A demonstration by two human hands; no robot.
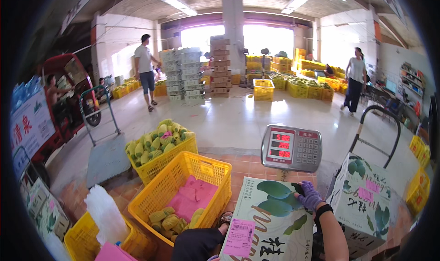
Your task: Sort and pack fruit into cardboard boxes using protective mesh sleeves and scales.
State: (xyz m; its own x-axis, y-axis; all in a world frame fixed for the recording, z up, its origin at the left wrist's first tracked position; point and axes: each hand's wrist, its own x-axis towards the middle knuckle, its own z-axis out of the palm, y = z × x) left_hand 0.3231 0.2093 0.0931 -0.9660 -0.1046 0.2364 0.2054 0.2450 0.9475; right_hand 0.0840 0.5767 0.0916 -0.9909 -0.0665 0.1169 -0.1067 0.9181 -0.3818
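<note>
My right hand (309,195), in a purple fingerless glove with a black band at the wrist, rests on the far right corner of a printed cardboard mango box (268,223). Its fingers lie at a dark spot by the corner; whether they grip it cannot be told. The box is closed on top and bears a pink label (239,238). Of my left hand only a sliver of purple glove (213,258) shows at the bottom edge, by the box's near left side. Beyond the box stands a digital scale display (291,148) with lit red digits.
At left, a yellow crate (180,195) holds net-wrapped mangoes and pink sheets; a fuller mango crate (161,144) stands behind. A hand truck (374,134) and stacked mango boxes (364,199) are at right. Two people walk farther off; another sits in a red vehicle (65,86) at left.
</note>
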